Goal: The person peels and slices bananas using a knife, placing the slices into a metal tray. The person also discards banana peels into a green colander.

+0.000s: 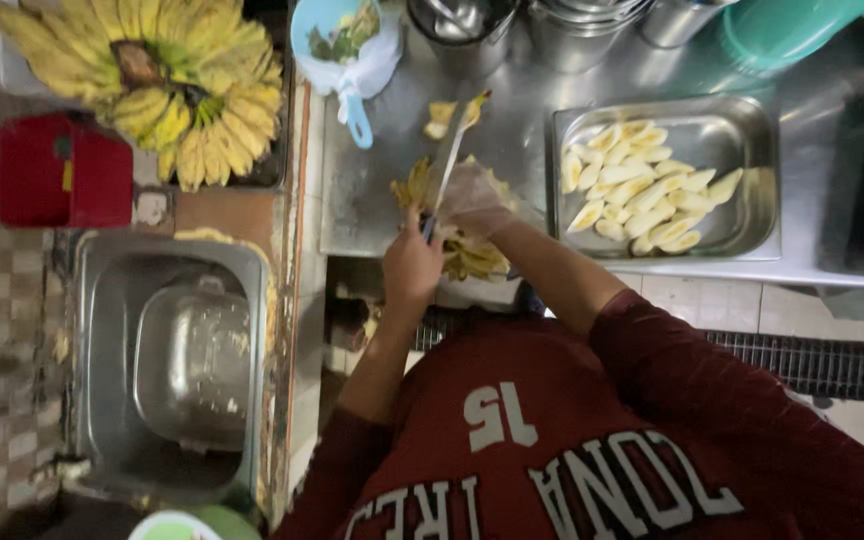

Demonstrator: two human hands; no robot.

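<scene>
Gripping the banana (472,262), right hand (472,200) lies beside left hand (412,265) holding knife (449,160).

A dark red top with large white block lettering is worn. Its sleeves (652,350) are pushed up the forearms. A thin clear glove, probably plastic, is seen on the hand (472,195) nearer the steel tray (762,130); the other hand (412,265) is left bare.

On a steel counter (372,200), the right hand (410,268) grips a long knife (447,165) while the gloved left hand (472,200) presses on banana peels (472,258). Peeled banana pieces (632,190) lie in a steel tray (742,140) nearby. A large bunch of yellow bananas (167,80) sits beside a red box (62,170).
</scene>
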